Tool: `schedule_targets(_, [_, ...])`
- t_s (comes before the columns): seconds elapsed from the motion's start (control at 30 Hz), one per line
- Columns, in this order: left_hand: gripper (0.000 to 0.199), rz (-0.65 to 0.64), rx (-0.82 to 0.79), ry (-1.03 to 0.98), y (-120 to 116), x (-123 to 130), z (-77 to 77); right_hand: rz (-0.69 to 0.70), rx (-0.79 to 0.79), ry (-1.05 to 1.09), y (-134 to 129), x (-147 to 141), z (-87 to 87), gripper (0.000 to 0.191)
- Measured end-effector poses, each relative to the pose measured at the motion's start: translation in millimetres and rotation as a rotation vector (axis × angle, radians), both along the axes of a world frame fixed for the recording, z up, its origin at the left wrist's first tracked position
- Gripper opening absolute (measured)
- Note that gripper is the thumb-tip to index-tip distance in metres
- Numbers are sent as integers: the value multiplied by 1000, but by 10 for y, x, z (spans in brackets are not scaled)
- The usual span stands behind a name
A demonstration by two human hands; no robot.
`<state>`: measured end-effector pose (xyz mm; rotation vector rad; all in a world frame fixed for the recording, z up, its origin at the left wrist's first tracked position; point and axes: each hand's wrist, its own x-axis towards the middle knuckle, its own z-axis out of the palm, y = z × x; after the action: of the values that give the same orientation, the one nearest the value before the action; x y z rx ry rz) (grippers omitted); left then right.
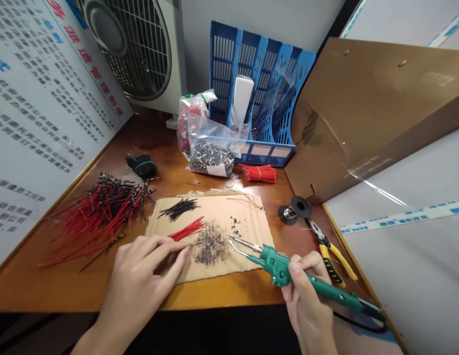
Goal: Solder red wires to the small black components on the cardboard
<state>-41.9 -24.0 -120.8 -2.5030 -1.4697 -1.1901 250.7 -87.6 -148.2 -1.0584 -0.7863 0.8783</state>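
A green soldering iron (277,266) with a metal tip and a thin curved feed tube is gripped in my right hand (307,286); its tip points left over the cardboard sheet (248,264). My left hand (151,268) pinches a small thin part (195,244) between thumb and fingers, above the dark-stained patch of the cardboard; what exactly it is stays too small to tell. Red wires (187,229) lie just beyond my left fingertips, with black wires (179,209) behind them. Several tiny components (235,227) are scattered beyond the iron's tip.
A pile of red and black wires (107,207) lies left. Behind stand bags of parts (210,157), a bundle of red wires (258,173), a blue file rack (264,153) and a fan (140,49). A solder spool (299,207) and yellow-black pliers (327,251) are right.
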Motion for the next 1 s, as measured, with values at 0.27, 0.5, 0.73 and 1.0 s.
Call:
schedule_targets(0.27, [9, 56, -15, 34, -49, 18, 0, -42, -103, 79, 25, 10, 164, 58])
schedule_targets(0.5, [15, 102, 13, 95, -59, 20, -19, -120, -109, 100, 66, -35, 206, 60])
schedule_targets(0.73, [22, -94, -36, -27, -285, 252, 288, -161, -65, -75, -11, -103, -41, 44])
schedule_targets(1.0, [29, -453, -142, -20, -284, 1084, 497, -136, -108, -181, -92, -178, -57, 46])
